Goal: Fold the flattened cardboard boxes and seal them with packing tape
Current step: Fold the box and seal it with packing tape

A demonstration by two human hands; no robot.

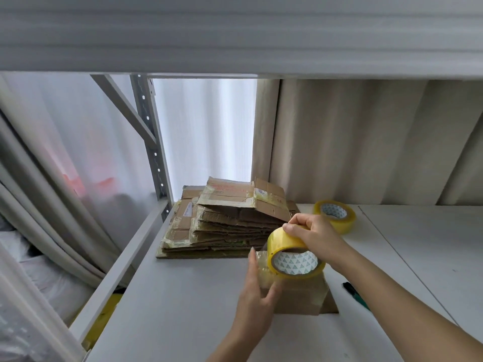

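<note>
Sealing step: small box on the shelf, left hand pressing tape against its side with straight fingers, right hand gripping the tape roll above it; next move likely needs a cut.

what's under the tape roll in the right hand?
A small cardboard box, with clear tape pulled from the tape roll down its left side under the left hand. Right hand grips the roll. The box top is mostly hidden.
</note>
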